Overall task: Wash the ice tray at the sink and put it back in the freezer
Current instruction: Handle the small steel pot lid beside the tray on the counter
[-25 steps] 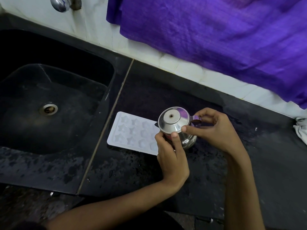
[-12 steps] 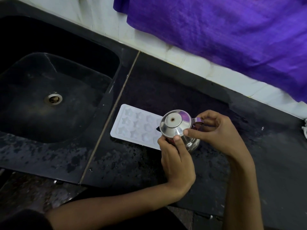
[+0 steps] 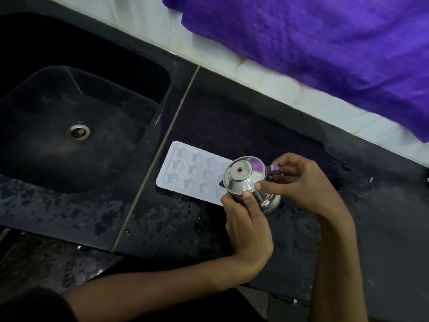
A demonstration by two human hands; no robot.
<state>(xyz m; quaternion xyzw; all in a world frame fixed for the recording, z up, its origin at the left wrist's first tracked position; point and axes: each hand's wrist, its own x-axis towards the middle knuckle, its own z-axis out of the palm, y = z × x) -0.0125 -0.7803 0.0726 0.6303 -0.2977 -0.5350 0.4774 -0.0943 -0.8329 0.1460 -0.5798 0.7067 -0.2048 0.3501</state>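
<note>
— On the black counter (image 3: pixel 232 117), just right of the seam with the sink, what lies there?
— From the head view, a white ice tray (image 3: pixel 185 173) with star and flower moulds lies flat, its near-right end hidden behind a small steel pot (image 3: pixel 250 182) held above it.

— Who holds the pot?
— Both hands. The left hand (image 3: pixel 248 226) comes up from below, fingers curled round the pot's lower body, thumb pressed on the rim of its lid. The right hand (image 3: pixel 299 184) is at the right side, fingers curled about the pot's handle, forefinger stretched out to touch the lid's edge.

— Is the lid on?
— It sits on the pot, a domed shiny lid with a small hole or rivet at its centre. Whether it is tight I cannot tell.

— And the sink?
— The black sink (image 3: pixel 162 89) is to the left, with a metal drain (image 3: pixel 77 132) in its floor. The ice tray is near it but apart, wholly on the counter.

— Anything behind?
— A purple cloth (image 3: pixel 313 43) hangs over the white tiled wall (image 3: pixel 148 22) at the back. The counter around the tray and pot looks speckled with wet spots.
</note>
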